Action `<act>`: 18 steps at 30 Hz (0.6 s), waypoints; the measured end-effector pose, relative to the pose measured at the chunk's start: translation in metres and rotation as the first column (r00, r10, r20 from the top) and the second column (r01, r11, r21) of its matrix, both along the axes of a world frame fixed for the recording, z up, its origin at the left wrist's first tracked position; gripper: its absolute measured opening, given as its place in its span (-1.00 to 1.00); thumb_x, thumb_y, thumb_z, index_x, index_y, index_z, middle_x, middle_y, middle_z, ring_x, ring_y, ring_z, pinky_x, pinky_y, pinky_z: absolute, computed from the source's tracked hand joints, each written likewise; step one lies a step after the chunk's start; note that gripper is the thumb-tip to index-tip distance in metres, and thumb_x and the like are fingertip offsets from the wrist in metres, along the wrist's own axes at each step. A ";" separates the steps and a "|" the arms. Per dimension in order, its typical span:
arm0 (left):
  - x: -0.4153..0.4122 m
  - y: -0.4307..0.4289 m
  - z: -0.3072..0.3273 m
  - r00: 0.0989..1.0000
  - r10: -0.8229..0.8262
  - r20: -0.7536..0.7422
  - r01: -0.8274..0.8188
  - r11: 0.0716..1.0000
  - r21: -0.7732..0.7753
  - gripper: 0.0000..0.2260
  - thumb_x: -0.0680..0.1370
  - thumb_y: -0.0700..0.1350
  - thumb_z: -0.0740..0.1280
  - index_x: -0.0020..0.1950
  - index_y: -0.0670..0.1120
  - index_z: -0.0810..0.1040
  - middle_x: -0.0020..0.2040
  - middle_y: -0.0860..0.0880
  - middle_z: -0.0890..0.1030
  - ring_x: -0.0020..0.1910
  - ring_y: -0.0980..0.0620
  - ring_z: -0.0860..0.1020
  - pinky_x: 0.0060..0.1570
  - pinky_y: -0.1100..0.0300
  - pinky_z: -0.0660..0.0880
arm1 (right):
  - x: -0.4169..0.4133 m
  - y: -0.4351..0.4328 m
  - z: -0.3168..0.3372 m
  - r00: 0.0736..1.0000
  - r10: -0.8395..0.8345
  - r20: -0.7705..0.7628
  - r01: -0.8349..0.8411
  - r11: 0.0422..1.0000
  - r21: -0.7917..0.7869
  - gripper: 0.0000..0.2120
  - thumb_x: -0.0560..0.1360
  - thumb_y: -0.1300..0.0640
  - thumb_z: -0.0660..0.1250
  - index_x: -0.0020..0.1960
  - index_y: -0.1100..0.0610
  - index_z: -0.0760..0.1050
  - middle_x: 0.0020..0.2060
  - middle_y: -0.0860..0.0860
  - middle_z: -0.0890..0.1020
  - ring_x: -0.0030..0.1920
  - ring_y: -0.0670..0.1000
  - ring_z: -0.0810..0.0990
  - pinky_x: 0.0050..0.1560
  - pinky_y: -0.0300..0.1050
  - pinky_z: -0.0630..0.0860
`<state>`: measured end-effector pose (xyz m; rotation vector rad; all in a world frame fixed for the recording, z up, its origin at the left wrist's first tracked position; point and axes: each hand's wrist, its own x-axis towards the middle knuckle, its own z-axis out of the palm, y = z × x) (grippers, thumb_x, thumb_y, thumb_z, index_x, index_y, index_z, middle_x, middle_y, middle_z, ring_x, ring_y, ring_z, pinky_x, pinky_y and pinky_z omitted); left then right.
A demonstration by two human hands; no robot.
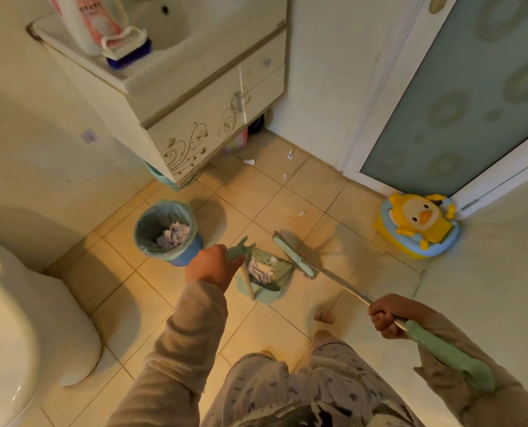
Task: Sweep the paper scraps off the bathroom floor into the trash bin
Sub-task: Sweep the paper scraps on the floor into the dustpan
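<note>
While left hand (208, 266) grips dustpan (264, 277) (scraps inside), right hand (386, 317) grips broom (293, 257) alongside

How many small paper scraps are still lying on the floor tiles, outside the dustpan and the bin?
4: one near the cabinet foot, one by the wall, one below it, one beyond the broom head. Others may hide under the cabinet.

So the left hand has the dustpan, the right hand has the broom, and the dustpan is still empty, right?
Not quite. The head view shows the dustpan already holds crumpled paper; it is not empty. The rest stands: the left hand grips the dustpan's handle and the right hand holds the broom.
</note>
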<state>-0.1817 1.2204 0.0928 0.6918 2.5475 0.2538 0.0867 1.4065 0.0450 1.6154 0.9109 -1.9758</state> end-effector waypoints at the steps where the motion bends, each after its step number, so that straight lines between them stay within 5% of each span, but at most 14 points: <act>1: 0.001 0.006 0.000 1.000 -0.010 -0.001 0.010 1.000 0.000 -0.62 0.52 0.16 0.24 0.05 -0.13 0.57 -0.04 -0.12 0.63 -0.05 -0.12 0.59 -0.05 0.10 0.52 | -0.001 0.007 0.000 1.000 0.001 -0.001 -0.001 1.000 0.011 -0.61 0.59 0.34 -0.03 -0.40 0.11 0.19 -0.76 -0.03 0.27 -0.79 -0.14 0.23 -0.73 -0.44 0.22; 18: 0.012 0.154 0.009 0.992 0.118 -0.047 -0.120 0.991 -0.051 -0.60 0.52 0.20 0.22 0.01 -0.12 0.59 -0.07 -0.17 0.64 -0.05 -0.17 0.59 -0.02 0.05 0.56 | -0.004 0.237 -0.007 0.993 0.095 -0.067 -0.092 0.995 0.048 -0.65 0.60 0.29 -0.01 -0.35 0.12 0.22 -0.65 0.01 0.44 -0.68 -0.09 0.41 -0.63 -0.34 0.37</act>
